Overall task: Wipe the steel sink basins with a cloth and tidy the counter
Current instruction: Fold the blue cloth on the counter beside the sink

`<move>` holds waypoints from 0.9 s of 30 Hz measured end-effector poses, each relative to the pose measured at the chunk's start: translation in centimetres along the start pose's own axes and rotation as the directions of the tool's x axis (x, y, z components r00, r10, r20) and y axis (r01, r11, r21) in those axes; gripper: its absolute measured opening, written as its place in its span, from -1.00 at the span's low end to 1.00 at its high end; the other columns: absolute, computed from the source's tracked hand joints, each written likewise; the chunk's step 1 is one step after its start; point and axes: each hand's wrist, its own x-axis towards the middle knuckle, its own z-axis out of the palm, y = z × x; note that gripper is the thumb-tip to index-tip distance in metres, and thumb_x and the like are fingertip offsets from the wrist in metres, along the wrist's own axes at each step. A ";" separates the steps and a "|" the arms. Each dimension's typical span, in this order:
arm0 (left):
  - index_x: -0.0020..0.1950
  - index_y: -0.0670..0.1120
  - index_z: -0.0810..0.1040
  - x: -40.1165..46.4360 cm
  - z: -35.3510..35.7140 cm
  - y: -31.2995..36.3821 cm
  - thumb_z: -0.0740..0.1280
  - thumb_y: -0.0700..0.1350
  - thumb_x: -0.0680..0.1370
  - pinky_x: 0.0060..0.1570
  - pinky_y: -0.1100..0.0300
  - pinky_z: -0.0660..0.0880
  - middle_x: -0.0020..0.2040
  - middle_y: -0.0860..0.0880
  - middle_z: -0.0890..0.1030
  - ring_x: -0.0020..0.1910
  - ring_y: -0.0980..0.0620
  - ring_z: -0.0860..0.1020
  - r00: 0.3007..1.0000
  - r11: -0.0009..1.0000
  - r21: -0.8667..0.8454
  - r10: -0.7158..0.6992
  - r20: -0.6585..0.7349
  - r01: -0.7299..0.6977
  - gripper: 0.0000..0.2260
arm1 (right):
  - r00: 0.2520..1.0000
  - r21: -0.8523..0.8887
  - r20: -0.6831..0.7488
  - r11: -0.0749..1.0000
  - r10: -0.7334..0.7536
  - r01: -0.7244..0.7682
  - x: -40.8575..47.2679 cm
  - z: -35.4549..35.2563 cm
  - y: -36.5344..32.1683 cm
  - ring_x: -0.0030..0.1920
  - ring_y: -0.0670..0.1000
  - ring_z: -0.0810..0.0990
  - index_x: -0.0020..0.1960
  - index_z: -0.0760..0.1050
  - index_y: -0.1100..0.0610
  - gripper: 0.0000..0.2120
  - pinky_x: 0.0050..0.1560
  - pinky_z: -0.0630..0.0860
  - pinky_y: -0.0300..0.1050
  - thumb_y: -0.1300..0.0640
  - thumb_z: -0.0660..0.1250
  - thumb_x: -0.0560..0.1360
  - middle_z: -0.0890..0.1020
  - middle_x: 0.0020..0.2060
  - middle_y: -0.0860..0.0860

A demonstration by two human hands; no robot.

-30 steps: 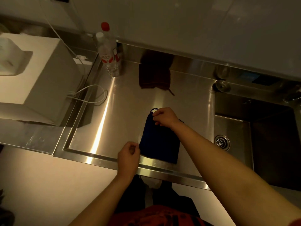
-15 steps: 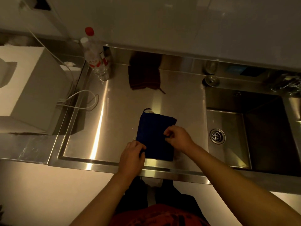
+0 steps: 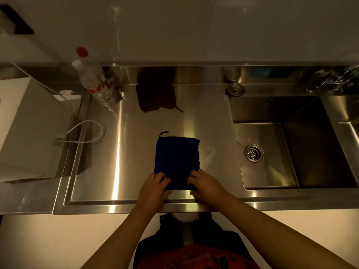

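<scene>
Blue cloth (image 3: 177,156) is folded flat on the steel surface (image 3: 136,133), just left of the basin (image 3: 287,152). Both hands are on its near edge: left hand (image 3: 153,188) pinching the left corner, right hand (image 3: 206,184) curled over the right corner. It looks soft, light and floppy, so I'd guess it slides easily on steel. Grabbing both near corners seems the way to keep the fold neat.

Both hands low, side by side.
Left hand (image 3: 154,188) and right hand (image 3: 206,184) have curled fingers pinching the near edge of the blue cloth (image 3: 176,155); both forearms reach forward.
</scene>
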 end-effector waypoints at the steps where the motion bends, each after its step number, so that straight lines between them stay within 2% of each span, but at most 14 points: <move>1: 0.30 -0.04 0.62 0.1 0.0 0.2 0.48 0.04 0.54 0.07 0.02 0.54 0.23 -0.04 0.57 0.17 -0.09 0.52 1.000 1.000 0.014 0.000 -0.004 0.000 -0.64 | 1.000 -0.017 -0.007 1.000 0.000 0.000 0.0 0.2 0.0 0.12 0.03 0.47 0.15 0.55 0.07 -0.75 -0.13 0.56 0.01 0.07 0.40 0.48 0.50 0.09 -0.02; 4: 0.29 -0.01 0.59 0.5 0.0 1.0 0.48 0.13 0.52 0.03 0.03 0.52 0.20 -0.01 0.56 0.13 -0.07 0.52 1.000 0.998 0.062 -0.013 -0.003 0.014 -0.59 | 0.999 -0.098 -0.041 0.995 -0.024 0.019 -0.2 0.4 -0.2 -0.02 0.05 0.56 0.05 0.59 0.10 -0.79 -0.30 0.54 -0.07 0.11 0.45 0.42 0.57 -0.02 0.01; 6: 0.30 0.01 0.58 0.8 0.0 1.5 0.47 0.16 0.51 -0.01 0.04 0.51 0.17 0.00 0.56 0.11 -0.06 0.52 1.000 0.996 0.089 -0.028 -0.008 0.028 -0.58 | 0.999 -0.140 -0.032 0.990 -0.025 0.021 -0.1 0.2 -0.6 -0.14 0.03 0.58 -0.05 0.59 0.09 -0.77 -0.39 0.44 -0.14 0.11 0.50 0.33 0.58 -0.13 0.00; 10: 0.20 0.01 0.62 0.8 0.1 1.9 0.56 0.05 0.44 -0.04 0.03 0.52 0.10 -0.02 0.59 0.04 -0.07 0.57 0.999 0.991 0.128 -0.033 -0.037 0.038 -0.62 | 0.998 -0.009 -0.047 0.999 0.042 -0.043 0.1 -0.5 -1.1 -0.20 -0.02 0.42 -0.05 0.43 0.08 -0.85 -0.25 0.26 -0.13 0.03 0.27 0.43 0.50 -0.16 -0.01; 13: 0.11 -0.02 0.67 0.3 0.5 1.6 0.64 -0.16 0.30 -0.08 0.01 0.55 0.05 -0.04 0.63 -0.02 -0.10 0.61 0.996 0.992 0.127 -0.018 -0.084 0.029 -0.59 | 0.998 0.040 -0.055 0.999 0.014 -0.012 -0.5 -1.0 -1.2 -0.21 -0.04 0.36 -0.06 0.42 0.10 -0.87 -0.20 0.31 -0.09 0.05 0.24 0.47 0.49 -0.17 0.00; 16: 0.08 -0.03 0.68 -0.5 0.7 1.5 0.64 -0.24 0.24 -0.12 0.03 0.58 0.00 -0.04 0.65 -0.07 -0.08 0.64 0.995 0.994 0.110 0.001 -0.102 0.010 -0.56 | 0.997 0.053 -0.076 0.998 -0.013 0.017 -1.2 -1.4 -1.0 -0.16 -0.02 0.40 -0.04 0.45 0.11 -0.86 -0.12 0.37 -0.06 0.05 0.23 0.48 0.48 -0.12 0.00; 18: 0.08 -0.04 0.68 -1.0 0.6 1.7 0.63 -0.28 0.25 -0.16 0.06 0.58 -0.03 -0.03 0.66 -0.11 -0.06 0.63 0.997 0.998 0.067 0.020 -0.073 -0.015 -0.56 | 0.997 0.086 -0.077 0.996 0.007 0.000 -1.7 -1.4 -0.6 -0.15 -0.02 0.40 -0.03 0.44 0.10 -0.87 -0.13 0.38 -0.07 0.06 0.23 0.49 0.46 -0.10 -0.01; 20: 0.18 -0.06 0.66 -1.5 0.5 1.9 0.55 -0.28 0.40 -0.11 0.14 0.53 0.03 -0.03 0.65 -0.05 -0.03 0.61 0.999 0.999 -0.030 0.027 -0.022 -0.027 -0.62 | 0.999 0.149 -0.036 0.988 0.039 -0.033 -2.4 -1.2 -0.2 -0.19 -0.02 0.42 -0.03 0.40 0.06 -0.91 -0.18 0.39 -0.09 0.07 0.24 0.49 0.45 -0.14 -0.04; 22: 0.34 -0.03 0.56 -2.2 0.4 1.8 0.39 -0.23 0.57 -0.03 0.36 0.42 0.14 0.01 0.61 0.04 0.05 0.57 0.999 0.986 -0.167 -0.014 0.032 0.019 -0.65 | 0.998 0.201 0.010 0.978 0.056 -0.057 -3.0 -1.2 0.4 -0.22 -0.02 0.49 -0.01 0.38 0.00 -0.91 -0.23 0.41 -0.11 0.05 0.25 0.51 0.51 -0.17 -0.05; 24: 0.35 0.02 0.53 -2.5 0.0 1.4 0.34 -0.19 0.60 -0.05 0.51 0.35 0.14 0.07 0.59 0.04 0.14 0.55 0.998 0.953 -0.297 -0.066 0.006 0.065 -0.68 | 0.996 0.261 0.017 0.962 0.082 -0.084 -3.2 -1.7 1.0 -0.22 -0.06 0.53 0.03 0.40 -0.07 -0.89 -0.22 0.48 -0.11 0.00 0.25 0.51 0.57 -0.17 -0.08; 27: 0.28 0.01 0.57 -1.5 -1.7 0.9 0.36 -0.20 0.59 -0.03 0.54 0.35 0.11 0.12 0.58 0.03 0.18 0.54 0.994 0.934 -0.352 -0.085 -0.076 0.053 -0.72 | 0.988 0.350 -0.030 0.928 0.151 -0.132 -2.2 -3.3 1.6 -0.18 -0.12 0.57 0.10 0.45 -0.13 -0.84 -0.16 0.55 -0.12 -0.07 0.24 0.53 0.61 -0.13 -0.13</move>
